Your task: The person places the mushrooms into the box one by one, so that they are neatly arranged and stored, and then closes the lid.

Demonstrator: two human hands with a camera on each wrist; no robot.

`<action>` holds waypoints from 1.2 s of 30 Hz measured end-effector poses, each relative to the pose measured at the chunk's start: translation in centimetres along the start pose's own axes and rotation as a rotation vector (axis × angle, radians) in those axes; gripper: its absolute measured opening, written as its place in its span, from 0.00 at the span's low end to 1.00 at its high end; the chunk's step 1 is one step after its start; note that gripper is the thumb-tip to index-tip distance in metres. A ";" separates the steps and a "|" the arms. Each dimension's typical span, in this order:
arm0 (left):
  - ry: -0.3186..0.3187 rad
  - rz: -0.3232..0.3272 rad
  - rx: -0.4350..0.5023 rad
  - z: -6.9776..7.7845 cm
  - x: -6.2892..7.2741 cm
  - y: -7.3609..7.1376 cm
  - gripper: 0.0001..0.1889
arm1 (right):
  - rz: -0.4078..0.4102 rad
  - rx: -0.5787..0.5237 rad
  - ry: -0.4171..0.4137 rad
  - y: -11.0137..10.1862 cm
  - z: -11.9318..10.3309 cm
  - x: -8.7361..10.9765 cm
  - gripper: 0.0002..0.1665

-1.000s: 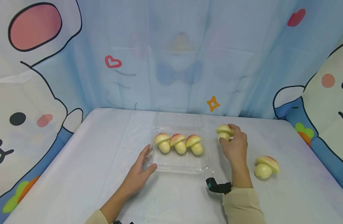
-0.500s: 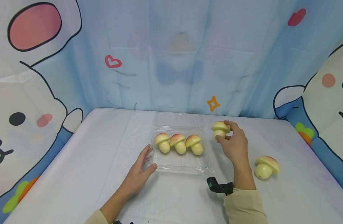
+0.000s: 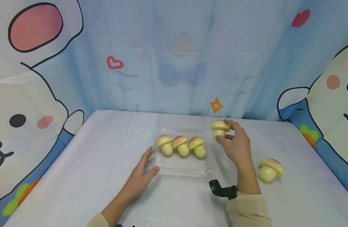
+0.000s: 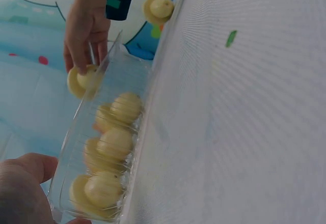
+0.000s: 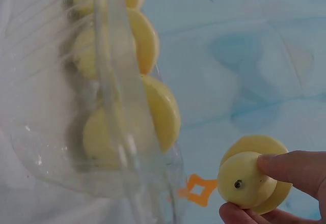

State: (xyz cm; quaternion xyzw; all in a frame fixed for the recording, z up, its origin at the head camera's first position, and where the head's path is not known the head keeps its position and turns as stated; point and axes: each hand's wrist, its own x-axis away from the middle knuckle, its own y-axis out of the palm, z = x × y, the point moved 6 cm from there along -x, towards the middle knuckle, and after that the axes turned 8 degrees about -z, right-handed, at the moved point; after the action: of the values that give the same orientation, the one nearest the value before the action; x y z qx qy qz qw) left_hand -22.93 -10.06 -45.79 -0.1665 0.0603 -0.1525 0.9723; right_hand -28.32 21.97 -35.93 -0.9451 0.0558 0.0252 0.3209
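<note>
My right hand (image 3: 237, 146) pinches a yellow toy mushroom (image 3: 219, 125) by its stem, cap upward, just right of the clear plastic box (image 3: 179, 171). In the right wrist view the thumb (image 5: 290, 169) presses the stem of this mushroom (image 5: 239, 178). Inside the box three similar mushrooms, a left one (image 3: 166, 145), a middle one (image 3: 182, 146) and a right one (image 3: 198, 147), lie in a row. My left hand (image 3: 138, 179) touches the box's left front corner, thumb spread and fingers fairly straight; its fingertips are partly hidden behind the plastic wall.
Another mushroom (image 3: 270, 169) lies on the white tablecloth (image 3: 298, 195) to the right of my right forearm. The box's clear lid (image 3: 181, 122) lies back toward the blue cartoon curtain (image 3: 174, 63). A black wrist camera (image 3: 222, 190) sticks out beside my right wrist.
My right hand has moved left and slightly up with the mushroom, bringing it near the box's right edge. My left hand and the box have stayed in place.
</note>
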 end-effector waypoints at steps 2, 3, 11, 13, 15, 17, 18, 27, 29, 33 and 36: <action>0.003 0.000 0.004 0.0 0.0 0.0 0.39 | -0.012 -0.006 -0.016 0.1 -0.3 0.1 0.42; 0.003 0.000 0.006 0.0 0.1 0.0 0.39 | -0.016 -0.006 -0.024 0.2 -0.5 0.1 0.41; 0.001 0.002 0.010 0.0 0.1 0.0 0.39 | -0.045 0.009 -0.091 0.9 -1.6 0.4 0.40; 0.001 0.001 0.010 0.0 0.1 0.0 0.39 | -0.050 0.011 -0.107 1.1 -1.9 0.5 0.40; 0.001 0.001 0.009 0.0 0.1 0.0 0.39 | -0.052 0.015 -0.121 1.2 -2.1 0.6 0.40; 0.003 0.001 0.007 0.0 0.1 0.0 0.39 | -0.053 0.019 -0.133 1.3 -2.4 0.7 0.40; 0.004 0.002 0.006 0.0 0.1 0.0 0.39 | -0.055 0.019 -0.136 1.3 -2.5 0.7 0.39; -0.006 0.004 -0.009 -0.1 0.0 0.0 0.39 | -0.088 0.025 -0.164 1.9 -3.5 1.0 0.38; -0.005 0.004 -0.012 -0.1 0.0 0.1 0.39 | -0.097 0.031 -0.182 2.1 -3.8 1.2 0.38; -0.004 0.003 -0.010 -0.1 0.0 0.1 0.39 | -0.113 0.042 -0.209 2.5 -4.5 1.4 0.38; -0.002 0.002 -0.002 0.0 0.0 0.1 0.39 | -0.126 0.042 -0.216 2.7 -4.7 1.6 0.37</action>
State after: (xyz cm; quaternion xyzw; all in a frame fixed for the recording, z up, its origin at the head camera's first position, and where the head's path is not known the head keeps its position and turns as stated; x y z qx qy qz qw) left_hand -22.92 -9.99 -45.78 -0.1678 0.0594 -0.1514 0.9723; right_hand -27.04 16.81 -33.97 -0.9316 -0.0382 0.1056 0.3458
